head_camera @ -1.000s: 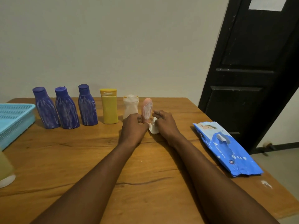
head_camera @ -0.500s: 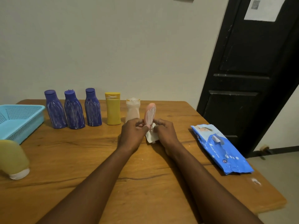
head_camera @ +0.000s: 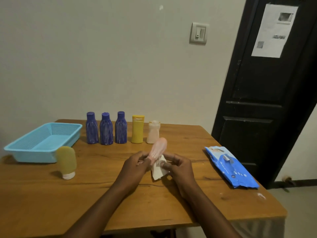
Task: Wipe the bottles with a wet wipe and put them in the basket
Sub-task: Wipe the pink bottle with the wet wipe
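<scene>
Left hand: your left hand point(head_camera: 137, 164) has its fingers curled round the lower end of the pink bottle point(head_camera: 158, 146), gripping it from the 9 o'clock side.
Right hand: your right hand point(head_camera: 180, 166) pinches the wet wipe point(head_camera: 158, 170) between thumb and fingers, pressing it against the bottle's lower part from the 3 o'clock side.
Pink bottle: you hold it over the middle of the table point(head_camera: 85, 194), between your two hands. It is tilted, with its rounded top leaning toward 1 o'clock. Its base is hidden behind your fingers and the wipe.
Wet wipe: white and crumpled, with a loose flap hanging below your right thumb.
Row at 12 o'clock: this row stands upright near the wall edge. From 11 toward 12 o'clock it holds the first purple bottle point(head_camera: 92, 128), the second purple bottle point(head_camera: 106, 129), the third purple bottle point(head_camera: 121, 127), the yellow bottle point(head_camera: 137, 129) and the pale bottle point(head_camera: 153, 133). The pale bottle is just behind the pink one's top.
Basket: the blue basket point(head_camera: 25, 148) sits at 10 o'clock from your hands, well apart from them, and no bottle shows inside it.
Olive tube: the olive tube point(head_camera: 66, 160) stands on its white cap at 9 o'clock, just beside the basket's near corner.
Wipes pack: the blue wipes pack point(head_camera: 229, 166) lies flat at 3 o'clock, near the table's right edge.
Backdrop: a black door point(head_camera: 257, 100) with a paper sheet point(head_camera: 272, 30) is at 2 o'clock, and a wall switch point(head_camera: 198, 33) is at 1 o'clock.
</scene>
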Available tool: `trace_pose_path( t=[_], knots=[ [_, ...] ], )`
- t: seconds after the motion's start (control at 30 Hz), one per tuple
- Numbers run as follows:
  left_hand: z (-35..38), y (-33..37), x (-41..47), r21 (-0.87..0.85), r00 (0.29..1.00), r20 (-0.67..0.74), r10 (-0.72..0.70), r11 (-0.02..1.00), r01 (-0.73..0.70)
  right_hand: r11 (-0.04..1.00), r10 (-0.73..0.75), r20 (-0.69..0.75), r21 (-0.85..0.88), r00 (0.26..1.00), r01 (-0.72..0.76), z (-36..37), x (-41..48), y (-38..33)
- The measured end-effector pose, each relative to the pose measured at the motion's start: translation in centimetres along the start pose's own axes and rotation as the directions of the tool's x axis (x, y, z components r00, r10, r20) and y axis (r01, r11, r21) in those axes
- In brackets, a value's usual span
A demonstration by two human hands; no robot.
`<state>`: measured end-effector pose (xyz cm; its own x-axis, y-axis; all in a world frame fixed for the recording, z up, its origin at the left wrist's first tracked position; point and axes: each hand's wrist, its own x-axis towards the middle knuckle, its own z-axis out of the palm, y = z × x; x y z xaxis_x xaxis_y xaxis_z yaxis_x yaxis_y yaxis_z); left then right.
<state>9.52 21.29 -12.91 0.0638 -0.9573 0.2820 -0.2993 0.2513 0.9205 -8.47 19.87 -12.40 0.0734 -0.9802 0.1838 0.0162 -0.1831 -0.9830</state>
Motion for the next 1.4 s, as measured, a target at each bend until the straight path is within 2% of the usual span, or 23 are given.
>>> trace_pose_path(
  t=[0.13, 0.27, 0.5, 0.67, 0.87, 0.93, 1.07, 1.17, 1.27, 1.4],
  knots=[
    [-2.6, -0.4, -2.1, 0.072, 0.999, -0.027, -0.029, 0.997, 0.030, 0.999, -0.040, -0.089, -0.013, 0.995, 0.039, -0.1, -2.0, -0.6],
    [-3.7, -0.3, -3.5, 0.119, 0.998, -0.055, 0.004, 0.993, 0.003, 0.980, -0.144, -0.152, -0.158, 0.978, 0.120, 1.6, -3.3, -1.1],
    [-3.8, 0.8, -4.4, 0.164, 1.000, -0.013, 0.011, 0.986, -0.009, 0.933, -0.217, -0.057, -0.307, 0.975, 0.189, 4.7, -4.3, -0.4],
    [-3.7, 0.9, -4.4, 0.187, 1.000, -0.001, -0.018, 0.982, 0.018, 0.864, -0.278, 0.116, -0.403, 0.953, 0.301, 5.2, -5.0, -0.7],
    [-3.8, 0.5, -4.2, 0.196, 0.999, 0.014, -0.033, 0.980, 0.030, 0.822, -0.327, 0.134, -0.448, 0.936, 0.351, 4.8, -3.9, 0.3],
    [-3.9, 0.5, -4.1, 0.165, 0.999, 0.010, -0.046, 0.985, 0.044, 0.797, -0.310, 0.121, -0.508, 0.943, 0.327, 4.2, -3.0, 0.6],
    [-3.8, 0.3, -3.9, 0.187, 0.998, -0.013, -0.063, 0.980, 0.065, 0.856, -0.202, -0.053, -0.494, 0.978, 0.150, 2.5, -0.8, 0.9],
    [-3.7, 0.2, -3.9, 0.181, 0.998, -0.019, -0.056, 0.982, 0.058, 0.838, -0.172, -0.084, -0.537, 0.981, 0.101, 2.3, 0.1, 1.3],
    [-3.7, 0.3, -4.0, 0.189, 0.999, -0.019, -0.051, 0.981, 0.054, 0.849, -0.183, -0.046, -0.510, 0.982, 0.134, 3.2, -0.7, 1.3],
    [-3.7, 0.6, -4.2, 0.167, 0.998, 0.016, -0.053, 0.985, 0.050, 0.823, -0.273, 0.150, -0.476, 0.950, 0.311, 4.6, -2.7, 0.4]
  ],
)
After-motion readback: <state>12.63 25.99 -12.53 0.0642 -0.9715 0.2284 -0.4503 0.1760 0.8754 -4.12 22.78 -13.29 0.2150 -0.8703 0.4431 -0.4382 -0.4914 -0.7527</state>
